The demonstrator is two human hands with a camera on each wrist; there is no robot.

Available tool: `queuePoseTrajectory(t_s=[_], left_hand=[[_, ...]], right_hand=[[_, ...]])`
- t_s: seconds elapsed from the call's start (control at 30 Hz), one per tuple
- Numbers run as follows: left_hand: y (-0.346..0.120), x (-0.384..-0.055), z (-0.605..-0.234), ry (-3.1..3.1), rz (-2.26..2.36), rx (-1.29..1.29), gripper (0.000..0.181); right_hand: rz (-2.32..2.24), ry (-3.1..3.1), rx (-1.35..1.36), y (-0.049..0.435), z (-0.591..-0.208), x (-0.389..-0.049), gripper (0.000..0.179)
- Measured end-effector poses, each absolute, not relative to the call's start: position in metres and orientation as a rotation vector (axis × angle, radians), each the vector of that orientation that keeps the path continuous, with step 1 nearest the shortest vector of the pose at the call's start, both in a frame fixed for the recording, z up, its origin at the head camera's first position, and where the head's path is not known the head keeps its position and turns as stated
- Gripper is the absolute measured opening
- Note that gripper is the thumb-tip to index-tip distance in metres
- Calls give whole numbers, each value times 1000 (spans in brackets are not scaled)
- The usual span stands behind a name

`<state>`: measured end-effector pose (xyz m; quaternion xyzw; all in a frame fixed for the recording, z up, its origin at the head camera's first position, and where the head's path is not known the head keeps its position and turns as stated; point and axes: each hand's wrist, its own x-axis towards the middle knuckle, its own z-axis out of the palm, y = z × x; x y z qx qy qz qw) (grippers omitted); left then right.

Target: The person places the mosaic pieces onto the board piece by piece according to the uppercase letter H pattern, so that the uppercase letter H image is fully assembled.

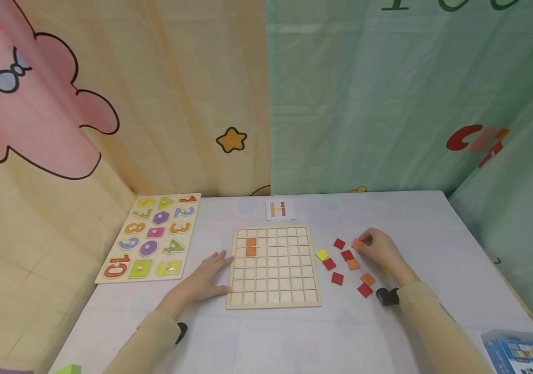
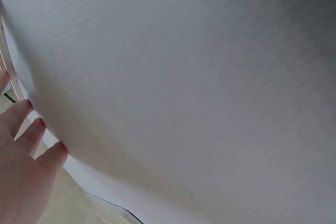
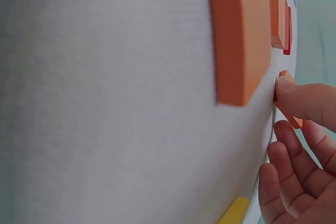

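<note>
A wooden grid board (image 1: 315, 305) lies on the white table, two orange squares (image 1: 251, 242) sitting in its upper left cells. Along the board's left edge rests my left hand (image 1: 205, 275), fingers spread and thumb near the lower edge. To the right of the board, my right hand (image 1: 383, 252) pinches an orange square tile (image 1: 357, 243) between thumb and finger. The right wrist view shows this tile (image 3: 289, 113) tilted up at the tabletop. Around that hand lie loose red tiles (image 1: 337, 279), more orange tiles (image 1: 367, 279) and a yellow tile (image 1: 322, 254).
A small pattern card (image 1: 280, 210) lies behind the board. At the back left is a wooden number and shape puzzle (image 1: 149, 239). A blue box (image 1: 523, 353) stands at the front right corner, and a green block (image 1: 68, 369) at the front left. Printed curtains (image 1: 341, 104) hang behind the table.
</note>
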<state>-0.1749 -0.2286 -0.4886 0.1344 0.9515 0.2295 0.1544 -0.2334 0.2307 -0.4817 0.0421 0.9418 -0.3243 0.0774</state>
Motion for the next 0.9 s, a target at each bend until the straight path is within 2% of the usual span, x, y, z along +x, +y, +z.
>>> queuePoseTrajectory(t_s=[0.37,0.57,0.7,0.9], left_hand=[[-228,-174,-486,2716,662,373,84],[-228,-174,-484,2713,668,389,84],[-228,-175,-483,2711,669,395,84],[-228,-174,-483,2710,653,396,84]], right_hand=[[-999,2784,174,235,-484,-236,27],[-1152,2718,181,232,-480,-233,39],[-1264,2663,144,216,-478,-230,39],[-1394,2576,60,171,-474,-228,27]])
